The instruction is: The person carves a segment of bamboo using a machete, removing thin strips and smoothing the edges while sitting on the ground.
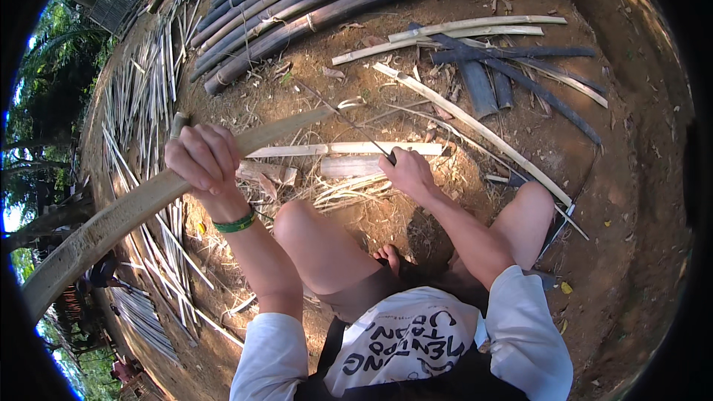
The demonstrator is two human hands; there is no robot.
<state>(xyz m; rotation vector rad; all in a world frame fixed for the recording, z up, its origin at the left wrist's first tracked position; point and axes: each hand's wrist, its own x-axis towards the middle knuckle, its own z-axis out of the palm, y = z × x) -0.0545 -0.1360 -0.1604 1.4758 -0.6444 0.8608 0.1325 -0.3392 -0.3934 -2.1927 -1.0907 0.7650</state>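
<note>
My left hand (202, 157) is wrapped round a long split bamboo strip (126, 219), which runs from the lower left rim up to the middle of the view. In my right hand (410, 176) is the dark handle of a long thin knife (362, 131). Its blade slants up and left, crossing the strip's far end, where a pale curl of bamboo (352, 104) stands out. Below the blade a pale split bamboo piece (386, 148) lies crosswise, with a short, wide bamboo piece (349, 167) just in front of it.
Thick dark bamboo poles (319, 18) lie stacked at the far side. Many thin strips (141, 96) cover the ground at left. Dark and pale split pieces (520, 67) are piled at far right. A long pale strip (475, 130) slants toward my right knee.
</note>
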